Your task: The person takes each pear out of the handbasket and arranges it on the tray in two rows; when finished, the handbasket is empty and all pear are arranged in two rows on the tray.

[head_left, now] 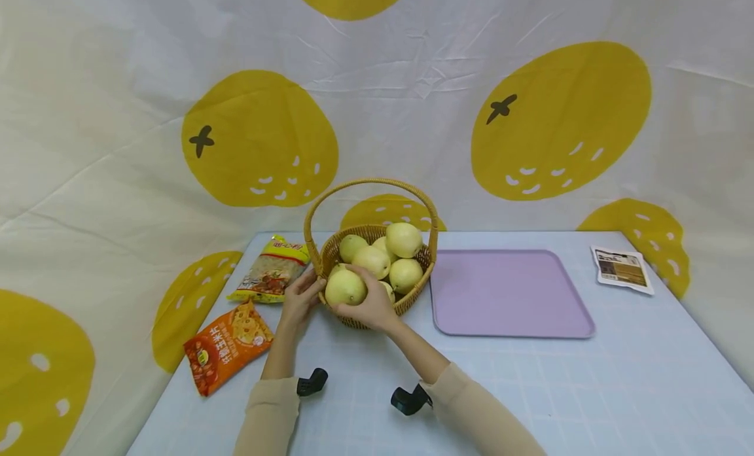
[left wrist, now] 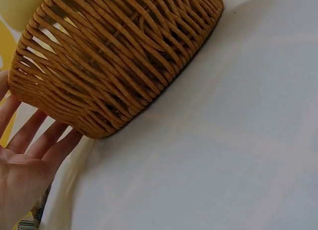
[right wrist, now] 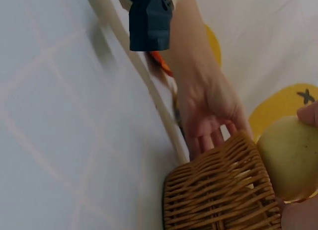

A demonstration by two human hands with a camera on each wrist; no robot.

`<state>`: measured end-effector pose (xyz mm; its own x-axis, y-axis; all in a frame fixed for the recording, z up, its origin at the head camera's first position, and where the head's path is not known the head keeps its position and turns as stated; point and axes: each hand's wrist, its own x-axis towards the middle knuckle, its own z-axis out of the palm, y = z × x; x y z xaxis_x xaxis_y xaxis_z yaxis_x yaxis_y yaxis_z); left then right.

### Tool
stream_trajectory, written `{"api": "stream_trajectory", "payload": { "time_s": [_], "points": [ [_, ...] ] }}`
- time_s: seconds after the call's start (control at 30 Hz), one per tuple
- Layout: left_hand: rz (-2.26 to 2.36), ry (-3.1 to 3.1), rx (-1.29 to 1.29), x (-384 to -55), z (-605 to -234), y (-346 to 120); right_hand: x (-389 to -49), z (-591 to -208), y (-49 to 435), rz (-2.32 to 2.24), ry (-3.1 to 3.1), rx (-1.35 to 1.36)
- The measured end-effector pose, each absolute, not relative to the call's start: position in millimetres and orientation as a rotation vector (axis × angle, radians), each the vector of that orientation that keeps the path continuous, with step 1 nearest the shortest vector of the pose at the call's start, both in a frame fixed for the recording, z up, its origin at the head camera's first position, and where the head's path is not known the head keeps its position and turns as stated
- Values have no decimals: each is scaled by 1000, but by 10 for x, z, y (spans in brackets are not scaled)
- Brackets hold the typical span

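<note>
A wicker basket (head_left: 406, 304) with a tall arched handle holds several pale yellow-green pears (head_left: 406, 275). At the basket's near left rim, my right hand (head_left: 372, 304) grips one pear (head_left: 345, 288), thumb and fingers on opposite sides of it. The right wrist view shows that pear (right wrist: 287, 158) at the rim, with part of the hand out of frame. My left hand (head_left: 300, 298) touches the basket's left side. In the left wrist view its fingers (left wrist: 47, 138) lie spread and fairly straight against the wicker (left wrist: 114, 56).
A purple tray (head_left: 506, 292) lies right of the basket, and a white-edged packet (head_left: 622, 270) farther right. On the left are a yellow-topped clear bag (head_left: 272, 270) and an orange snack bag (head_left: 228, 346). A cloth with printed yellow fruit (head_left: 406, 70) hangs behind the table.
</note>
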<state>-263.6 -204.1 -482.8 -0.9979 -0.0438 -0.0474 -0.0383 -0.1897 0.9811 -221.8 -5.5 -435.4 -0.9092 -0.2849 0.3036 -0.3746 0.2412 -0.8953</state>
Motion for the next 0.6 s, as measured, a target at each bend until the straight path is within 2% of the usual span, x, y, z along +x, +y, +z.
{"api": "stream_trajectory", "payload": {
  "time_s": [0.23,0.6],
  "points": [
    [-2377,-1998,97,-2634,-4829,-2037,-2167,-4300,198,1994,-2274,740],
    [-2384,-1957,110,-2626,-4852,-2017,-2097,-4315,696,2017,-2164,764]
  ]
}}
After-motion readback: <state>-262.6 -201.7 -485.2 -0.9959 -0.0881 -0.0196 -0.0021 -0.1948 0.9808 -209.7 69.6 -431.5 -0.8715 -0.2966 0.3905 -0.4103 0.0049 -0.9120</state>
